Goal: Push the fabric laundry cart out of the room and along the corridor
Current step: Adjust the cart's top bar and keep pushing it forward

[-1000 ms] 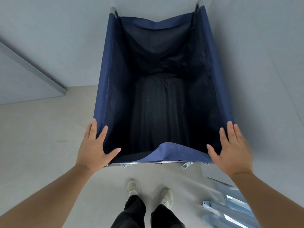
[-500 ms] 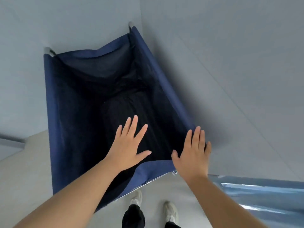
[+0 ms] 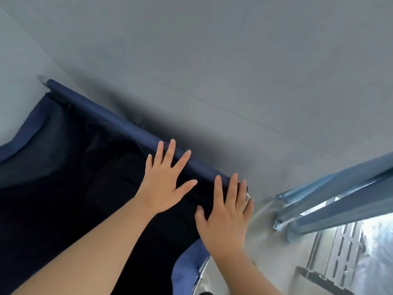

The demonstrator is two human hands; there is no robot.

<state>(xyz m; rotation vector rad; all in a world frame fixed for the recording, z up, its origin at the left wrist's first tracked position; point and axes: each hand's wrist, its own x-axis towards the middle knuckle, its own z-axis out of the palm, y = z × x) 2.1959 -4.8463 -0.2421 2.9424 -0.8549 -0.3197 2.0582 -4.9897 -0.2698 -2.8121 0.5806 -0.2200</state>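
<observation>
The blue fabric laundry cart (image 3: 119,122) fills the left and lower part of the view, its dark inside open to me and its right rim running close along a grey wall. My left hand (image 3: 164,179) hovers flat with fingers spread over the cart's inside, near the right rim. My right hand (image 3: 226,213) is flat and spread over the cart's near right corner, where a metal frame end shows by the fingertips. Neither hand holds anything. Whether the palms touch the fabric cannot be told.
A grey wall (image 3: 234,71) stands close along the cart's right side. Blue-grey metal rails (image 3: 331,201) and a slotted metal bracket (image 3: 340,256) lie at the lower right, beside a bright floor patch.
The view has swung right and the cart now sits lower left. Both hands left the cart's near corners and moved together toward its right rim and near right corner.
</observation>
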